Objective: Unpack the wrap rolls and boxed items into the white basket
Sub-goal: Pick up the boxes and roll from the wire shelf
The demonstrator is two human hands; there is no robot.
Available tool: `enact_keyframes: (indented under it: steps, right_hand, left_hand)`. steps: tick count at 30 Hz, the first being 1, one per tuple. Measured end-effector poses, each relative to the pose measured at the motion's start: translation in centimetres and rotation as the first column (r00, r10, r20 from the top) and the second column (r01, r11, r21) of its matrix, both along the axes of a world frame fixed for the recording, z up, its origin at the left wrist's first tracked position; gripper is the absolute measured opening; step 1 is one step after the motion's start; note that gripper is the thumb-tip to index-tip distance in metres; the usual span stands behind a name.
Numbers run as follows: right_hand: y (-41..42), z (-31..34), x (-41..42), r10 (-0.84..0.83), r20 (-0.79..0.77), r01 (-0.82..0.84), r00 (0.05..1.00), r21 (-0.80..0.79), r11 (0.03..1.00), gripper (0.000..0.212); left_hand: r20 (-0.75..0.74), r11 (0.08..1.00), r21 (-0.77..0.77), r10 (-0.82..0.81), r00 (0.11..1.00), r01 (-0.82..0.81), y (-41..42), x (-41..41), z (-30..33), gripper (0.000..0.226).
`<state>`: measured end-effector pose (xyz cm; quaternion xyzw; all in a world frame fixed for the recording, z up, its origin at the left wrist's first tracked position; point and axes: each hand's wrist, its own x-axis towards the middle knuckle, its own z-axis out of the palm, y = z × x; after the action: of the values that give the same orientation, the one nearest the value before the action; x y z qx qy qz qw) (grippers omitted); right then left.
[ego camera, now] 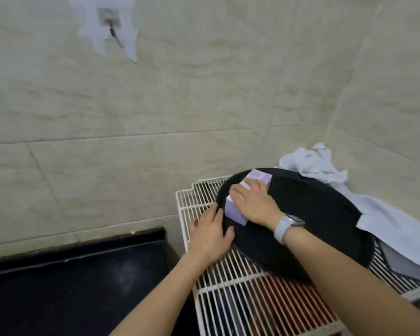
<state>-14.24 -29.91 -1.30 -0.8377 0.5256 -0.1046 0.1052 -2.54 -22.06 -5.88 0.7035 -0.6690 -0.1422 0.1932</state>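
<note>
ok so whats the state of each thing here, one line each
purple box: lying on the black tray, under the right hand
right hand: palm down on the box, fingers curled over its top
left hand: flat at the tray's left edge, beside the box
black tray: resting on the white wire rack
white wire rack: lying flat
white cloth: crumpled behind the tray
watch: worn on the right wrist
</note>
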Motion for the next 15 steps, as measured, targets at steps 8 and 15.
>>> enact_keyframes:
  steps: [8, 15]
  right_hand:
    - [-0.1, 1.1, -5.4, -0.237, 0.054, 0.231, 0.97, 0.095, 0.968, 0.053]
    - [3.6, 3.7, 0.8, -0.046, 0.374, 0.043, 0.926, 0.014, 0.999, 0.052]
  left_hand:
    - [0.02, 1.0, -0.005, 0.022, 1.0, -0.022, 0.4, -0.3, -0.1, 0.059]
    - [-0.182, 0.969, -0.213, 0.086, 0.98, -0.125, 3.5, 3.5, 1.0, 0.047]
